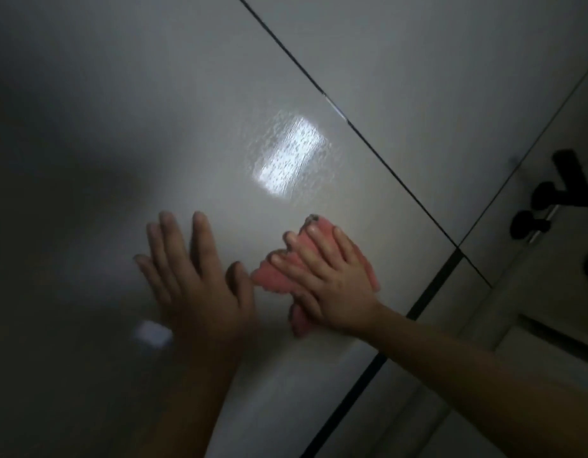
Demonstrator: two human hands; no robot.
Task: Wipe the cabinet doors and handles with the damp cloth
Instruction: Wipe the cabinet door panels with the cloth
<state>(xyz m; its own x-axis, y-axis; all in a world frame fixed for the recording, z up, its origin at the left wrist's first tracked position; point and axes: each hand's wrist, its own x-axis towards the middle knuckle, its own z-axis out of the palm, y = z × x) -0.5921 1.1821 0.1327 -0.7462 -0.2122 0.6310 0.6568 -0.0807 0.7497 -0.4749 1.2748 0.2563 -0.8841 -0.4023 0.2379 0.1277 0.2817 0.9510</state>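
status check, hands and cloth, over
Left hand flat on cabinet door. Right hand pressing pink cloth to it. Black handles untouched, nothing blocking.

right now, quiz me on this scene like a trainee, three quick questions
1. Which hand presses the cloth on the door? A) left B) right
2. True or false: the left hand lies flat on the door with straight fingers.
3. Fill in: the black handles are on the ___ hand's side.
Key: 1 B, the right hand. 2 true. 3 right.
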